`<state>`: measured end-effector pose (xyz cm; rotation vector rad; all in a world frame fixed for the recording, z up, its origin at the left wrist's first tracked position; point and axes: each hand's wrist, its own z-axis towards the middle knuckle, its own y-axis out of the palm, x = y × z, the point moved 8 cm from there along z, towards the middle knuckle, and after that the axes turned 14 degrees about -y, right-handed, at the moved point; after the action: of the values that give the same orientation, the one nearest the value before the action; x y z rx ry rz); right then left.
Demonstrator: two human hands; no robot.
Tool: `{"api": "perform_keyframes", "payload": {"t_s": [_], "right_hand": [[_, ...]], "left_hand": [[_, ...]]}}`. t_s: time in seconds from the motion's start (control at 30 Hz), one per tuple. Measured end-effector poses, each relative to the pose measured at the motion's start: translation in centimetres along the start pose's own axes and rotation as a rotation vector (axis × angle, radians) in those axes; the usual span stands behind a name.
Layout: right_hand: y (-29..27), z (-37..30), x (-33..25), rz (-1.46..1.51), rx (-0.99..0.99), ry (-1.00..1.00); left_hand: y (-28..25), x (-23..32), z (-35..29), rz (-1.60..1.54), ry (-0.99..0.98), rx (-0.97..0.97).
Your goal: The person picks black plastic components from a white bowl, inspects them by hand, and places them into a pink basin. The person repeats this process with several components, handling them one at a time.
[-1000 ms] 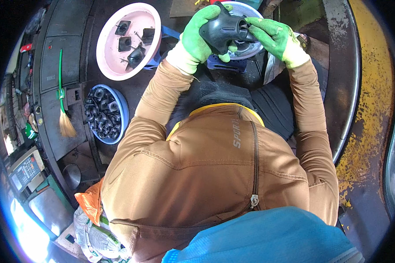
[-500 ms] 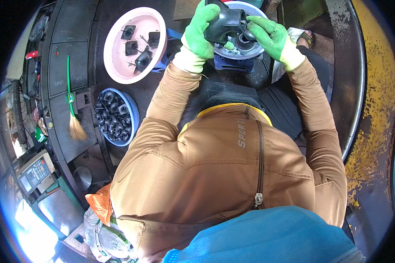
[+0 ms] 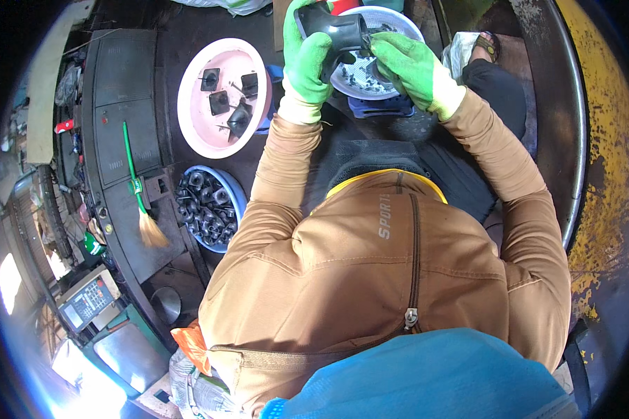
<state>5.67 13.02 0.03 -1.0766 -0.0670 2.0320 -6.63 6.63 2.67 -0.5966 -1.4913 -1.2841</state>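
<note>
Over the basin, my left hand [image 3: 306, 63], in a green glove, is wrapped around a black curved tube-like part [image 3: 339, 31] with a wide open end facing right. At that end is my right hand [image 3: 411, 68], gloved too, its fingers pressed together against the rim. A small dark piece shows under its fingers, too hidden to name. Beneath the hands sits a white perforated basin [image 3: 415, 25] with dark scraps inside, on a blue stool [image 3: 381, 107].
A pink basin [image 3: 186, 105] at the left holds several black square-ended parts. Nearer, a blue basin [image 3: 240, 197] is heaped with small black parts. Grey cabinets with a green broom [image 3: 131, 160] stand further left, and a worn yellow machine side [image 3: 615, 153] on the right.
The view has shifted, so the basins sit lower and further right. My right hand has closed in on the tube's open end, and the left still grips the tube.
</note>
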Motion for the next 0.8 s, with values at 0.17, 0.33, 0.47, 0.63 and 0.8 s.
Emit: {"api": "perform_keyframes", "payload": {"t_s": [0.17, 0.33, 0.47, 0.63, 0.8], "right_hand": [[1.8, -2.0, 2.1, 0.764, 0.113, 0.56], [2.6, -2.5, 0.6, 1.052, 0.144, 0.763], [2.9, -2.4, -0.3, 1.278, 0.129, 0.8], [1.7, -1.9, 2.1, 0.812, 0.091, 0.671], [-0.7, -0.3, 2.6, -0.005, -0.055, 0.255]], "left_hand": [[-0.1, -0.3, 0.4, 0.113, 0.084, -0.002], [-1.6, -0.3, 0.8, 0.438, 0.286, -0.023], [-1.6, -0.1, 0.7, 0.534, 0.416, -0.164], [-0.6, -0.2, 0.2, 0.238, 0.361, -0.168], [-2.5, -2.9, 0.5, -0.436, -0.064, -0.012]]}}
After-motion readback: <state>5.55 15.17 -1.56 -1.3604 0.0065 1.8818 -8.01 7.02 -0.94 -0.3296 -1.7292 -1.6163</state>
